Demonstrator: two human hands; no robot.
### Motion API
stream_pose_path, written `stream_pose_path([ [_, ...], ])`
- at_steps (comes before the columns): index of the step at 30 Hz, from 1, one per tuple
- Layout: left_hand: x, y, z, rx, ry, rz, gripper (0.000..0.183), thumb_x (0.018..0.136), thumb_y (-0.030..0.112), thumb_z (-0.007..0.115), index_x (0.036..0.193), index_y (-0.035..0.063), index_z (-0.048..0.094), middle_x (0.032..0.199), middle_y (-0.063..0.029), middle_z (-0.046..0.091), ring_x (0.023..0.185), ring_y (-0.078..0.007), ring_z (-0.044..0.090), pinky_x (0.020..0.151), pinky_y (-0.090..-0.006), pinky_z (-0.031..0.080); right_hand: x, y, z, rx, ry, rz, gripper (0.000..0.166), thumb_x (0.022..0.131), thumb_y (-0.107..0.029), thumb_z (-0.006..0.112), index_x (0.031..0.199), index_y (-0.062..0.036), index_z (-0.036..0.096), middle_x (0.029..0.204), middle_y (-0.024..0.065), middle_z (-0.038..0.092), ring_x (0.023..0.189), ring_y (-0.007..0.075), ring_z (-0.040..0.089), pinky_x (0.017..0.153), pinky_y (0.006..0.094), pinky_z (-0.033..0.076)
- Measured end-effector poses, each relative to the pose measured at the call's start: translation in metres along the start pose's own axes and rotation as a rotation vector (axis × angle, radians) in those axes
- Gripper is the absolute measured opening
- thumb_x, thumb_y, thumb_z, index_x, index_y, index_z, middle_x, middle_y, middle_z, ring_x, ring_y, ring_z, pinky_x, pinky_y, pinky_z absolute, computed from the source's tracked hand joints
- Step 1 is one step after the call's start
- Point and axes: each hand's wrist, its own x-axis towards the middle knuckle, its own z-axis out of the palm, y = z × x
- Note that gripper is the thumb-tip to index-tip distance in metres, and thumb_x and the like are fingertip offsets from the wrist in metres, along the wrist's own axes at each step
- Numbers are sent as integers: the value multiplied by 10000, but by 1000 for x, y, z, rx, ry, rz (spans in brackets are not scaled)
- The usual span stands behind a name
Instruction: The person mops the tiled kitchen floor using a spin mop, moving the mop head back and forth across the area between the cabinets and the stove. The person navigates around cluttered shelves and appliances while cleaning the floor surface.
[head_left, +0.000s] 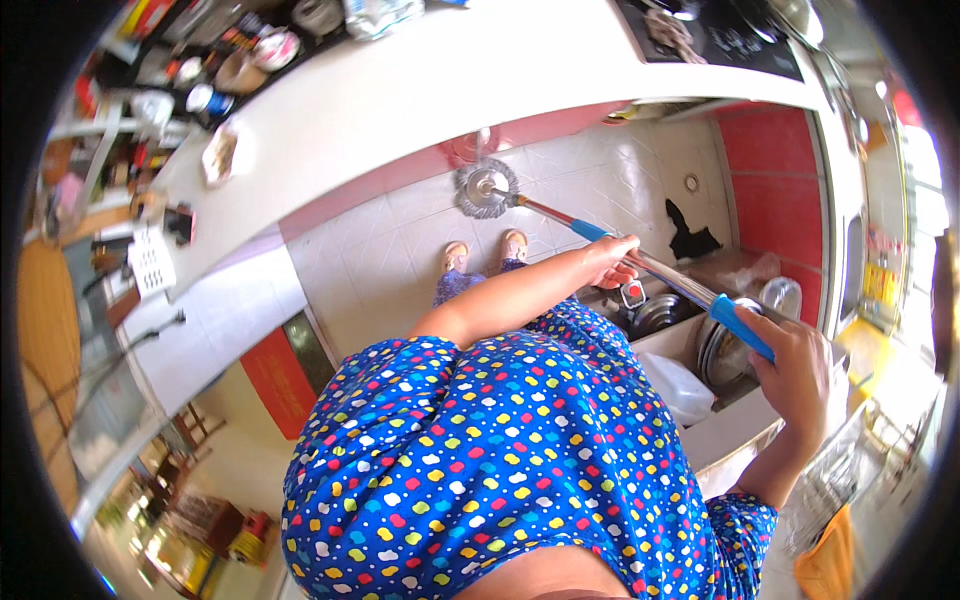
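Observation:
A spin mop with a round grey string head (486, 187) rests on the tiled floor (390, 240), close to the red base of the counter. Its metal handle (679, 280) slants from the head up to the right, with blue grip sleeves. My left hand (611, 262) wraps the shaft around its middle, just above the lower blue sleeve. On the upper blue grip (739, 326), at the handle's top end, my right hand (796, 375) is closed. My feet in sandals (455, 257) stand just short of the mop head.
A white counter (420, 90) runs along the front, with a black stove (720, 37) at its right. Beside me on the right, shelving holds metal pots (660, 313) and a plastic container (675, 386). A black object (690, 232) lies on the floor near the red cabinet (772, 180).

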Motion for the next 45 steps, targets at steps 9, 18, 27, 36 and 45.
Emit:
stream_pose_path([
  [9,61,-20,10,192,100,-42,239,756,264,500,765,57,618,634,-52,607,435,-121,561,413,-306,432,-56,-80,63,-9,-96,203,525,733,-70,593,1246,-153,521,653,128,585,589,306,595,569,412,470],
  [18,2,-81,-7,108,287,158,190,703,219,548,565,97,500,494,-48,511,378,-134,460,343,-273,316,-97,-108,80,94,-32,90,537,692,-39,619,1203,-197,574,627,91,550,542,269,561,520,374,429],
  [27,-98,-167,-33,35,353,174,228,794,276,532,639,114,494,514,10,419,390,-94,352,338,-251,259,-163,-125,106,271,59,-76,503,607,-17,658,1077,-195,662,631,83,536,552,261,543,516,368,409],
  [36,-71,-184,-63,206,335,80,215,722,273,556,624,90,501,534,-29,441,396,-126,363,353,-281,268,-185,-135,162,305,179,105,465,630,28,622,1031,-196,698,655,80,555,581,238,564,525,356,415],
  [45,-11,-130,-19,433,246,-31,201,699,246,568,574,145,446,489,24,373,369,-83,289,366,-229,219,-183,-158,160,372,183,355,411,718,-48,585,1116,-143,624,690,118,584,607,264,601,550,377,439],
])
